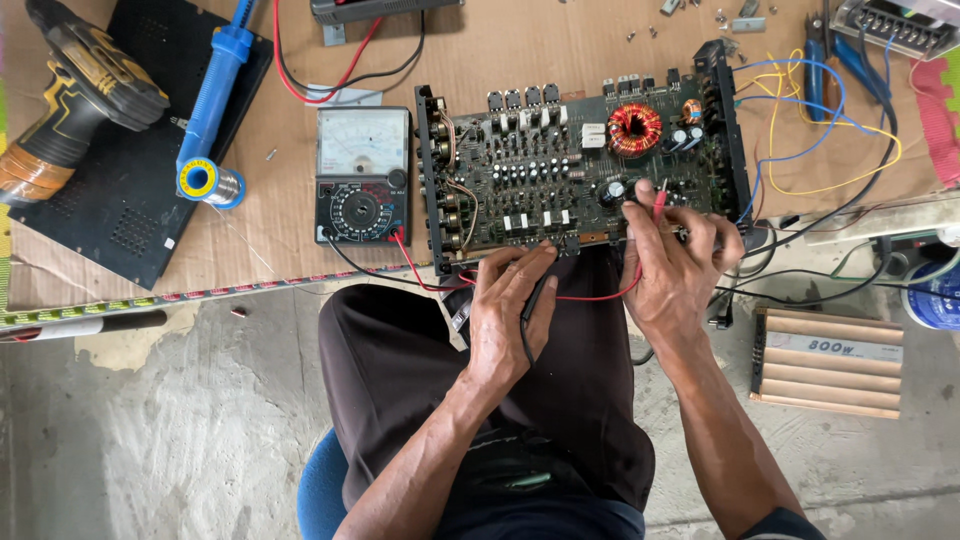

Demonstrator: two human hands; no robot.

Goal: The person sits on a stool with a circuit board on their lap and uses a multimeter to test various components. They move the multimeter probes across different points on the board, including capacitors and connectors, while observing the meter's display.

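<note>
Counted one circuit board [570,165], bearing one copper-wound toroid coil [635,130]. Counted one analog multimeter [362,175] and two probes: one red probe [660,203], one black probe [537,295]. Found two hands at the board: left hand [510,315], right hand [675,270]. Tallied one cordless drill [70,95], one blue soldering iron [220,70], one solder spool [205,182], and one ribbed amplifier case [828,362] on the floor.

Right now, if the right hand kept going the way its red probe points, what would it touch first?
Probably the circuit board: the right hand aims the red probe up at components beside a black capacitor. Contact may already exist; depth is unclear.
</note>
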